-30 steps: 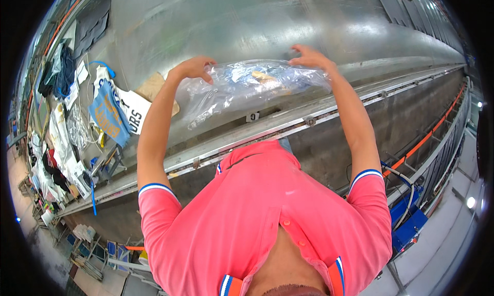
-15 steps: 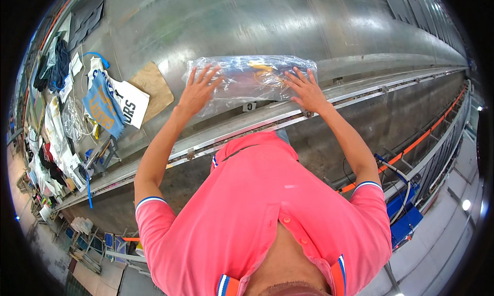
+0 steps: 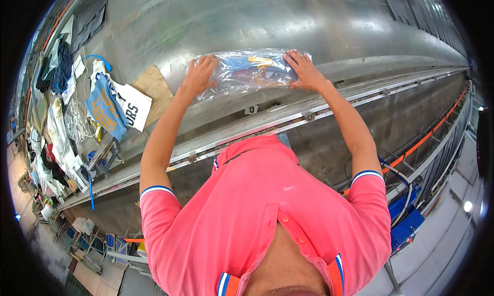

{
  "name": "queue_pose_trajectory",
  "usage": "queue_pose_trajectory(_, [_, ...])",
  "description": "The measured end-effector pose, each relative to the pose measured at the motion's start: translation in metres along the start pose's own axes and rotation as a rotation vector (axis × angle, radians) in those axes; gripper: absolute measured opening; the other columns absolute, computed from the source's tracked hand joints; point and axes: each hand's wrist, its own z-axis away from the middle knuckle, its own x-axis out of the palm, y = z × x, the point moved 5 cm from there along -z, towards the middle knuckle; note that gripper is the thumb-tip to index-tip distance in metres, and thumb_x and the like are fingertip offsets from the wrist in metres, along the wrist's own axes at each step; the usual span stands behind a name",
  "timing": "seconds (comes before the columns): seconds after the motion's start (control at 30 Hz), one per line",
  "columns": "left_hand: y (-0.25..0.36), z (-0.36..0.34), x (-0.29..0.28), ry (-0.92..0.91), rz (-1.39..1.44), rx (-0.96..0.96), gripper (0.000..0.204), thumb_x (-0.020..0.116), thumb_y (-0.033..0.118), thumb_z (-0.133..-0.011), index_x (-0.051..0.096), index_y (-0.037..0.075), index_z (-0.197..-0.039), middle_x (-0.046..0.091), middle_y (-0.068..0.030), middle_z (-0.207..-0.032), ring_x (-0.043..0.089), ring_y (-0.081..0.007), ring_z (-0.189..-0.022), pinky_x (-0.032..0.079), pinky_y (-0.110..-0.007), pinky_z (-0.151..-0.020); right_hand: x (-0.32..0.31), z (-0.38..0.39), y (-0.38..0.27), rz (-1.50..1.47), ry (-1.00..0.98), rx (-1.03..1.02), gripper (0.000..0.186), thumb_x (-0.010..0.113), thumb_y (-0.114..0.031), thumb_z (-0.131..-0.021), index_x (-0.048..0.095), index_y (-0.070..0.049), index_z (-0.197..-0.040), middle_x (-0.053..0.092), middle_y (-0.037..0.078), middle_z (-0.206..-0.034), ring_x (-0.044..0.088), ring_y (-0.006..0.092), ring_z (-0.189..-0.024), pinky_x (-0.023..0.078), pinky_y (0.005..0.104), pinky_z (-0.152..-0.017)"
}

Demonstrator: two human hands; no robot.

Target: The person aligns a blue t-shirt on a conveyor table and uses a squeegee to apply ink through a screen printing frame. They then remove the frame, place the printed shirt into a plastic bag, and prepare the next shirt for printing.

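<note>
Clear plastic bag (image 3: 239, 77), front and centre, lies flat near the close edge of the grey metal table (image 3: 231, 18), blue and yellow contents (image 3: 261, 61) showing through its shiny, crinkled film. Both hands are on it! Left hand (image 3: 200, 75) covers the bag's left end, fingers spread and slightly bent over the film, thumb apart on the inner side. Right hand (image 3: 305, 72) matches it at the other end, fingertips on top, thumb pointing inward. Are they pinching the plastic or merely pressing it? Can't tell from up here. Between bag and metal rail (image 3: 247, 135) sits a small white label (image 3: 251, 110). Over to the left, a brown sheet (image 3: 154, 93) lies apart from the bag, a white lettered sheet (image 3: 138, 105) partly over it, and beside that a light blue cloth (image 3: 105, 108) with orange lettering. Further left, dark blue fabric (image 3: 62, 67) is bunched up near a blue strap (image 3: 100, 59).
</note>
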Motion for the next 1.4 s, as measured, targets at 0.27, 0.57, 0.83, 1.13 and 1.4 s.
queue_pose_trajectory(0.27, [0.008,-0.004,0.027,0.025,-0.123,-0.059,0.036,0.06,0.006,-0.08,0.052,0.006,-0.115,0.056,-0.0111,-0.115,0.052,-0.0274,-0.112,0.038,-0.051,-0.094,0.0,-0.019,-0.003,0.116,-0.082,0.05,0.062,0.07,-0.014,-0.073,0.048,-0.014,-0.131,0.055,0.01,-0.116,0.053,0.0302,-0.111,0.04,0.0473,-0.092])
queue_pose_trajectory(0.57, [0.021,0.055,-0.006,-0.134,0.447,-0.086,0.044,0.066,0.007,-0.067,0.058,0.005,-0.11,0.066,-0.0213,-0.09,0.064,-0.0365,-0.08,0.05,-0.047,-0.07,-0.091,0.003,-0.046,-0.819,-0.471,0.326,0.056,0.061,-0.014,-0.06,0.056,-0.002,-0.114,0.059,0.007,-0.09,0.055,0.0174,-0.082,0.044,0.0288,-0.072])
queue_pose_trajectory(0.83, [0.132,0.134,-0.026,-0.553,1.801,0.163,0.082,0.079,0.029,-0.072,0.04,0.002,-0.139,0.058,-0.0141,-0.126,0.054,-0.0269,-0.116,0.04,-0.036,-0.1,-0.147,0.054,-0.109,-0.764,-0.79,0.025,0.053,0.066,-0.015,-0.062,0.064,-0.003,-0.114,0.067,0.007,-0.1,0.059,0.0141,-0.091,0.046,0.0282,-0.083])
queue_pose_trajectory(1.13, [0.242,0.109,-0.008,-0.311,1.935,0.004,0.075,0.08,0.022,-0.07,0.044,0.001,-0.133,0.056,-0.0119,-0.122,0.055,-0.0206,-0.112,0.046,-0.035,-0.094,-0.208,0.048,-0.124,0.069,0.251,-0.096,0.066,0.079,-0.025,-0.067,0.055,-0.009,-0.127,0.056,0.015,-0.125,0.047,0.0316,-0.122,0.036,0.0411,-0.103])
queue_pose_trajectory(1.4, [0.187,0.243,0.013,0.694,1.834,-0.766,0.05,0.061,0.005,-0.073,0.052,-0.004,-0.122,0.06,-0.0112,-0.104,0.06,-0.0195,-0.086,0.051,-0.034,-0.075,0.008,0.119,-0.271,-1.716,-0.154,0.503,0.082,0.068,-0.04,-0.086,0.026,0.002,-0.143,0.051,0.015,-0.13,0.051,0.0217,-0.117,0.043,0.0365,-0.098])
